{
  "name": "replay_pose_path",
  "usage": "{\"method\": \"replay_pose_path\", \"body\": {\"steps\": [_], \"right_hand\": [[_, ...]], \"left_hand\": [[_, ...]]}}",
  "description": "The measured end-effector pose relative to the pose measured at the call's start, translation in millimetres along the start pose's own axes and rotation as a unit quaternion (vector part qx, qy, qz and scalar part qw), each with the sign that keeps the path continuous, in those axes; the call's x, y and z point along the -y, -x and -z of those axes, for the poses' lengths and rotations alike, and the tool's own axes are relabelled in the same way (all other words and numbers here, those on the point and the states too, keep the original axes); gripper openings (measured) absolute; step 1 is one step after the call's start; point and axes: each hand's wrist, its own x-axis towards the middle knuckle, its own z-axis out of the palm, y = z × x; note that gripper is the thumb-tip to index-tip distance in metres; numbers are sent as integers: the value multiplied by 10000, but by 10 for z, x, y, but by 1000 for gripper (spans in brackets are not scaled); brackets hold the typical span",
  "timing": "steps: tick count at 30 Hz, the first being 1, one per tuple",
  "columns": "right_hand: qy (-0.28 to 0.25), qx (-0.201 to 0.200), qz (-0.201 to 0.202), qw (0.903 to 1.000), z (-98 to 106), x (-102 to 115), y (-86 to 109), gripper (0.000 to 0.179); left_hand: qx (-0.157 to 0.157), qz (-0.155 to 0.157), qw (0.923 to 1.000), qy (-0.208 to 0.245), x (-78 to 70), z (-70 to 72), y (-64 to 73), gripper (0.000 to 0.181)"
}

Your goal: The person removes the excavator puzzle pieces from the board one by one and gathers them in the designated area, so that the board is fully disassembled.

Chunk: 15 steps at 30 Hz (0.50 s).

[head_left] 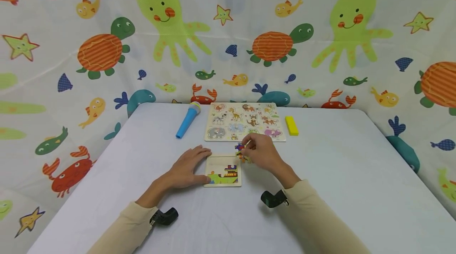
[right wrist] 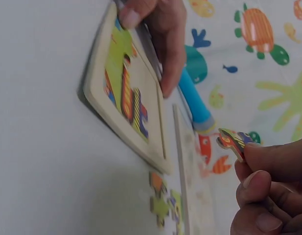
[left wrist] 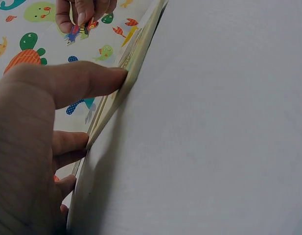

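Note:
A small wooden tray puzzle (head_left: 223,155) lies on the table, partly filled with colourful picture pieces along its lower and right parts. My left hand (head_left: 187,168) rests at its left side, fingers extended, with the thumb touching the near-left corner and other fingertips at the far-left edge. Just right of the tray, my right hand (head_left: 262,152) pinches a colourful jigsaw piece (right wrist: 234,139) between thumb and fingers, held above the table. Loose jigsaw pieces (right wrist: 159,201) lie on the table beside the tray; the right hand partly hides them in the head view.
Behind the tray lies a wooden animal peg puzzle (head_left: 246,122). A blue toy microphone (head_left: 188,121) is to its left, and a yellow block (head_left: 291,126) to its right. A sea-animal patterned cloth (head_left: 228,48) hangs behind the white table (head_left: 342,174).

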Motion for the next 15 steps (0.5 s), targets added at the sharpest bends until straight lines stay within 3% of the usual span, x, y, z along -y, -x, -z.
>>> {"method": "replay_pose_path", "body": {"steps": [7, 15], "right_hand": [[-81, -135, -229, 9996, 215, -149, -9, 15], [-41, -112, -523, 9986, 274, -276, -4, 17]], "left_hand": [[16, 26, 10000, -27, -1, -12, -7, 83], [5, 97, 9999, -37, -8, -10, 0, 83]]}}
